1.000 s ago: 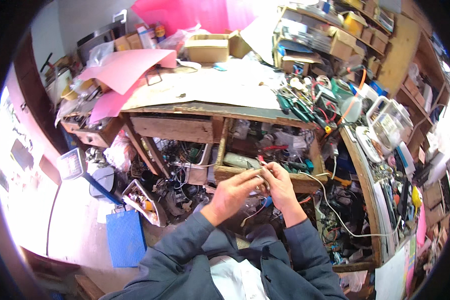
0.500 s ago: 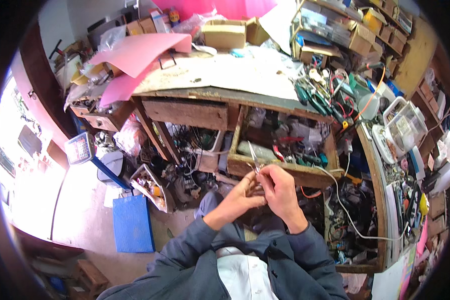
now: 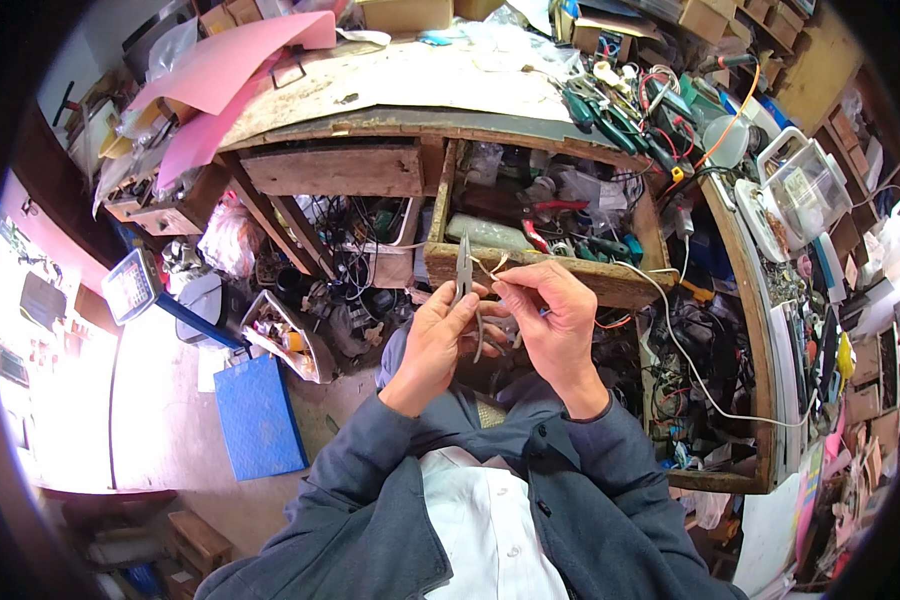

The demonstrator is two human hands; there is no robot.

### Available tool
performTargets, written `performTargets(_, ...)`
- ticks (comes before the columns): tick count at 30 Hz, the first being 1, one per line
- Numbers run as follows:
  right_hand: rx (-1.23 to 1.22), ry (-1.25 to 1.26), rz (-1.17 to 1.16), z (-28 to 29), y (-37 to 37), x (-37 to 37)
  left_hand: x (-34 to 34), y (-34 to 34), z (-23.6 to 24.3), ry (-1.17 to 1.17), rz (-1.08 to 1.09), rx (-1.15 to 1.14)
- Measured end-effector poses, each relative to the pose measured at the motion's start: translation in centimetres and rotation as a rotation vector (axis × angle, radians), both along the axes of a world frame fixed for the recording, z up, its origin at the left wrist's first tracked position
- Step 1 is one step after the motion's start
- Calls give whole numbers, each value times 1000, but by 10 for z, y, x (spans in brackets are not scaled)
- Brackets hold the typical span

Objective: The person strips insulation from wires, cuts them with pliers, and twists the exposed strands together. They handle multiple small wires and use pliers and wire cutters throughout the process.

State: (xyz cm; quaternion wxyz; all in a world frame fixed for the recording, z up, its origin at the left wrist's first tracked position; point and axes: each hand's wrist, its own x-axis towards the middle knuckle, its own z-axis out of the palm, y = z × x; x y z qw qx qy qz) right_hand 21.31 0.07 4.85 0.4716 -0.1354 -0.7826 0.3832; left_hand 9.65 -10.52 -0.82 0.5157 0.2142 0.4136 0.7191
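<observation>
My left hand (image 3: 432, 335) is closed around a pair of grey long-nosed pliers (image 3: 464, 265), whose jaws point up and away from me; part of the handles shows below the fingers. Close beside it, my right hand (image 3: 555, 315) pinches a short, thin, pale strand that looks like wire (image 3: 490, 268) between thumb and forefinger. The strand's tip stands just right of the plier jaws, apart from them. Both hands are over my lap, in front of a pulled-out wooden drawer (image 3: 550, 272) filled with tools and packets.
A cluttered workbench (image 3: 400, 95) carries pink sheet (image 3: 235, 65) at left and many hand tools (image 3: 610, 120) at right. A white cable (image 3: 685, 380) hangs past the drawer. At left stand a blue-posted scale (image 3: 135, 285), a bin (image 3: 288, 340) and a blue board (image 3: 260, 415).
My hands have drawn slightly apart. The pliers now stand upright in my left hand, with the strand showing separately in my right. The head view has tilted down and shifted right.
</observation>
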Motion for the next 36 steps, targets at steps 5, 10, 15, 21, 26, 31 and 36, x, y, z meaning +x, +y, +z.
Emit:
performTargets(5,107,-10,-65,-1,11,6,-1,-14,-11,732,111,-210)
performTargets(10,220,-31,-109,-5,16,9,2,-30,-9,655,-58,-258)
performTargets(15,282,-71,-102,-8,18,10,12,-38,8,536,-109,-276)
performTargets(21,400,-157,-93,-7,23,12,16,-43,14,743,-44,-254)
performTargets(26,410,-222,-39,-5,22,13,19,-45,13,896,39,-215)
performTargets(31,448,-253,52,-6,27,14,15,-45,16,956,14,-237)
performTargets(36,357,-266,114,-6,31,16,14,-46,15,916,-12,-218)
